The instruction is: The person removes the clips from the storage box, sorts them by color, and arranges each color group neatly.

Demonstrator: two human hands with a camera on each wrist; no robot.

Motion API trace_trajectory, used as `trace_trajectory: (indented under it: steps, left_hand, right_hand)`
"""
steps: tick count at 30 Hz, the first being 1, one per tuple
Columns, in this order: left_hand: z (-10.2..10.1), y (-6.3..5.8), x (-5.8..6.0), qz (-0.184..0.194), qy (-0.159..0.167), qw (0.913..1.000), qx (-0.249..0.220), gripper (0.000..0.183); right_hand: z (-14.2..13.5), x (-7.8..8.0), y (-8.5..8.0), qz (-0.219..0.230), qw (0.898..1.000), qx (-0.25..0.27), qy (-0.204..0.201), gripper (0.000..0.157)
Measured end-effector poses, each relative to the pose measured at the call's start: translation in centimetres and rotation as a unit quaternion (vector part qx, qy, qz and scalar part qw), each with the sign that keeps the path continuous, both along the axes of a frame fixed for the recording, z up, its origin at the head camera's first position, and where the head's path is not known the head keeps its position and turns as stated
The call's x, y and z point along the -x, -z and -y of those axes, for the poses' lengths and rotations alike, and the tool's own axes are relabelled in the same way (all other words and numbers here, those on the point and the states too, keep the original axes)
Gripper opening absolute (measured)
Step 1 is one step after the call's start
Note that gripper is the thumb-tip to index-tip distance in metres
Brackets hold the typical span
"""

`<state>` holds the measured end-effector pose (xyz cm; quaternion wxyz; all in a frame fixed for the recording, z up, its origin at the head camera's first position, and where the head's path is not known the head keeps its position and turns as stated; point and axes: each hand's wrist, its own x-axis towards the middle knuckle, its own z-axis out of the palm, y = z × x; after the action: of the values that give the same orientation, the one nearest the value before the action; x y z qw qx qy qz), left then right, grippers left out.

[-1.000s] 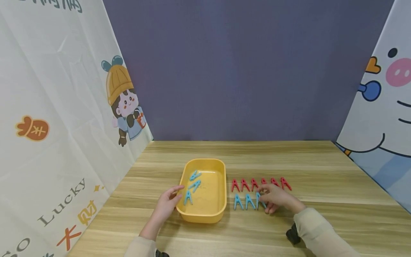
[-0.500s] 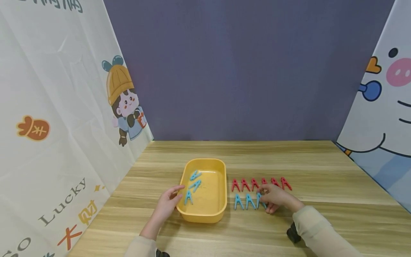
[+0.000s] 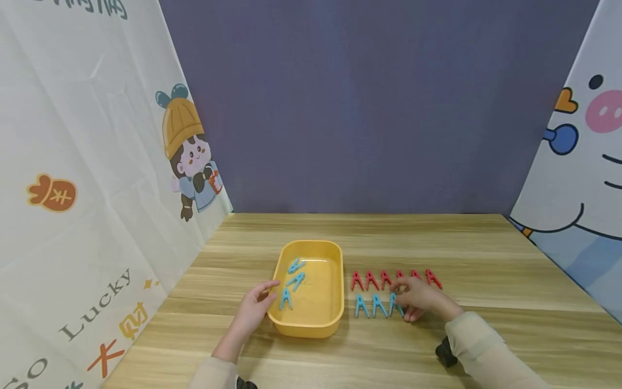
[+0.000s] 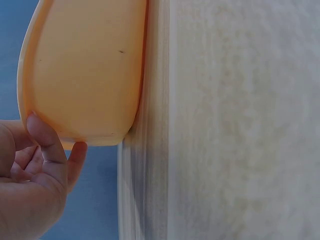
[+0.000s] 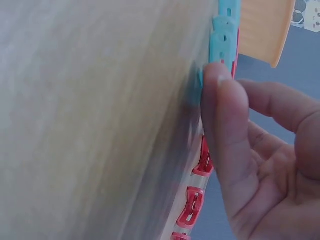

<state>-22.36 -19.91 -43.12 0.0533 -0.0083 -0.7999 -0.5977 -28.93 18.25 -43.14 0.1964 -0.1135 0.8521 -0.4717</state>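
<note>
A yellow plastic tub point(image 3: 305, 331) stands on the table, and my left hand point(image 3: 252, 308) holds its left rim with thumb and fingers. Three light-blue clothespins lie inside the tub along its left side, the nearest clothespin point(image 3: 285, 299) pointing away. To the right, my right hand point(image 3: 419, 298) pinches the rightmost blue clothespin point(image 3: 392, 304) of a short row, low over the tabletop. Its fingers hide part of that pin. Two more blue clothespins point(image 3: 361, 306) lie in line to its left. In the right wrist view, thumb and fingertips point(image 5: 234, 100) meet at the pin.
Behind the blue row runs a row of several red clothespins point(image 3: 371, 280), some partly covered by the right hand. The wooden table point(image 3: 379, 232) ends at a dark blue-grey back panel point(image 3: 369, 108). Printed cloths with cartoon figures hang on both sides.
Both hands stay almost where they were, at the tub rim and at the rightmost blue clothespin. The head view shifts very slightly.
</note>
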Motion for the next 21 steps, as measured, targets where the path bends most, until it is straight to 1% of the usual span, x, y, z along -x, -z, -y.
trace_trajectory:
  steps: [3, 7, 12, 18, 21]
  left_hand:
    - [0.0, 0.05, 0.04, -0.001, -0.003, 1.0, 0.003, 0.03]
    - [-0.03, 0.06, 0.04, 0.0, -0.004, 1.0, 0.002, 0.03]
    - [-0.1, -0.01, -0.05, 0.001, 0.0, 1.0, 0.0, 0.031]
    - [-0.12, -0.03, -0.03, 0.001, 0.0, 1.0, -0.004, 0.031]
    - [-0.11, -0.01, 0.0, 0.002, -0.001, 1.0, -0.006, 0.031]
  right_hand:
    - [-0.02, -0.09, 0.05, 0.003, 1.0, -0.003, -0.004, 0.033]
    - [0.0, -0.16, 0.2, 0.006, 1.0, -0.009, -0.001, 0.032]
    - [-0.22, -0.05, 0.21, -0.004, 1.0, 0.002, -0.006, 0.033]
    - [-0.3, 0.11, -0.19, -0.011, 1.0, 0.016, -0.011, 0.036]
    - [-0.05, 0.12, -0.63, -0.024, 0.999, 0.023, -0.015, 0.036]
